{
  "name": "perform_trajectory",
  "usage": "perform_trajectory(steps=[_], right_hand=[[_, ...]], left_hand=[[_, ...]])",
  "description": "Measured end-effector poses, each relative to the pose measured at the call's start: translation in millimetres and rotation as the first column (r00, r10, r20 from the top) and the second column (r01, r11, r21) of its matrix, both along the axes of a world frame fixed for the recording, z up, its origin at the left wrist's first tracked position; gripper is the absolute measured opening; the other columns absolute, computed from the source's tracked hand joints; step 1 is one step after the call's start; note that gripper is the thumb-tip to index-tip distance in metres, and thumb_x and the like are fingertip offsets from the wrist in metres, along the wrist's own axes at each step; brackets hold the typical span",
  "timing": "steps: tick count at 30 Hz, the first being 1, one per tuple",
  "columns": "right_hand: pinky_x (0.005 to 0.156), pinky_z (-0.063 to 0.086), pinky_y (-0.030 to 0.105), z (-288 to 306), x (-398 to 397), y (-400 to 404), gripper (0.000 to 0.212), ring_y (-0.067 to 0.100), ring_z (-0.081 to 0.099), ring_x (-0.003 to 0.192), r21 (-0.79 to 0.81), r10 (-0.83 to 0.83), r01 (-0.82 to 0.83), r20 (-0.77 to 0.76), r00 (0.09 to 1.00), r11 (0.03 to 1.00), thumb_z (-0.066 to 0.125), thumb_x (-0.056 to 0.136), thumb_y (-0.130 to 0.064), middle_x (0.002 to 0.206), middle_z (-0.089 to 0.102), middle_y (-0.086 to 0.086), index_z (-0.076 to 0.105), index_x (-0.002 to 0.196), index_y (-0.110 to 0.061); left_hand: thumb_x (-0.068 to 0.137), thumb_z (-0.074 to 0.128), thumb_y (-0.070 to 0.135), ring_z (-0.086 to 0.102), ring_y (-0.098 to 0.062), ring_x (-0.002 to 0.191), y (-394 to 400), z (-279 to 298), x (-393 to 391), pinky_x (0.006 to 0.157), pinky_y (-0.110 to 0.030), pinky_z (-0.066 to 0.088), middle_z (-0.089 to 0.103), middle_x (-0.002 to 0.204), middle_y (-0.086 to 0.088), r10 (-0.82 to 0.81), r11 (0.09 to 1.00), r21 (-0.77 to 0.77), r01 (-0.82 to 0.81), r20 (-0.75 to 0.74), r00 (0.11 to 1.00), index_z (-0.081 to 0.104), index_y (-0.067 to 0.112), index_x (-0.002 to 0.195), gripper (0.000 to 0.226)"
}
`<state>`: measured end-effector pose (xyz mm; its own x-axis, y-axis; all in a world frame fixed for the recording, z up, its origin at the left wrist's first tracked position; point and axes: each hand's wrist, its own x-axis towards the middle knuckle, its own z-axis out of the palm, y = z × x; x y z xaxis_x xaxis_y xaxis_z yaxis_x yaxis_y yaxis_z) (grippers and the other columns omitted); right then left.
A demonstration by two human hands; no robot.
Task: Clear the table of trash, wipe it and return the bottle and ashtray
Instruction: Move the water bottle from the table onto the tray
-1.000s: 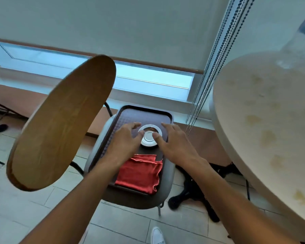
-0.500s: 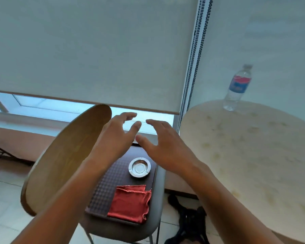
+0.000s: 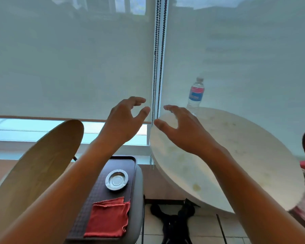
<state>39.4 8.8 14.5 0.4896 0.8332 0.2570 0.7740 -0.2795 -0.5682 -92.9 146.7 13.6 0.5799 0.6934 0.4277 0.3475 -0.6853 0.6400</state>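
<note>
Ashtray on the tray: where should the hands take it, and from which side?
Probably by the raised rim of the ashtray, pinched from above. It is a shallow round dish lying flat on the tray, so its sides offer little. The cloth lies apart, nearer the person.

Café-like seating area, round pale table (image 3: 236, 155), wooden-backed chair (image 3: 33, 173), serving tray (image 3: 130, 161), roller-blinded window (image 3: 69, 67)

The right hand (image 3: 181, 131) hides the bottle's (image 3: 195, 94) base; the label print is too blurred to read.
</note>
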Motion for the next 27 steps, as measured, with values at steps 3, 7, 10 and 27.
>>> perform_trajectory(steps=[3,7,10,27], right_hand=[[0.113,0.038,0.043,-0.5,18.8,-11.5,0.067,0.019,0.043,0.139,0.005,-0.056,0.056,0.008,0.998,0.998,0.053,0.092,-0.064,0.155,0.042,-0.001,0.038,0.149,-0.031],[0.114,0.038,0.045,-5.3,46.6,-26.8,0.065,0.019,0.045,0.138,0.019,-0.103,0.103,-0.005,0.995,0.995,0.054,0.091,-0.064,0.152,0.045,0.0,0.041,0.147,-0.033],[0.113,0.038,0.043,-7.6,69.4,-38.1,0.065,0.018,0.047,0.136,0.023,-0.118,0.118,-0.004,0.993,0.993,0.057,0.091,-0.062,0.151,0.045,-0.001,0.042,0.146,-0.032],[0.1,0.043,0.029,-26.5,236.2,-36.7,0.066,0.015,0.057,0.122,-0.01,-0.015,0.015,-0.041,0.999,1.0,0.069,0.088,-0.051,0.136,0.06,0.0,0.046,0.142,-0.022]], left_hand=[[0.095,0.06,0.045,0.054,-0.009,0.121,-7.2,0.8,23.1,0.094,-0.022,0.035,0.064,0.127,0.009,-0.041,0.999,-0.002,0.041,0.019,0.999,0.061,0.03,0.128,0.036],[0.094,0.061,0.045,0.055,-0.009,0.121,-18.4,-3.8,55.3,0.097,-0.022,0.036,0.064,0.127,0.009,-0.07,0.998,-0.009,0.07,0.019,0.997,0.061,0.031,0.127,0.035],[0.093,0.061,0.046,0.054,-0.011,0.123,-27.5,-7.1,78.6,0.105,-0.03,0.04,0.063,0.128,0.009,-0.086,0.996,-0.016,0.087,0.021,0.996,0.061,0.033,0.126,0.036],[0.093,0.063,0.044,0.058,-0.015,0.116,-50.1,-5.0,210.6,0.098,-0.031,0.045,0.062,0.129,0.002,0.018,1.0,-0.018,-0.019,-0.072,0.997,0.055,0.023,0.135,0.047]])
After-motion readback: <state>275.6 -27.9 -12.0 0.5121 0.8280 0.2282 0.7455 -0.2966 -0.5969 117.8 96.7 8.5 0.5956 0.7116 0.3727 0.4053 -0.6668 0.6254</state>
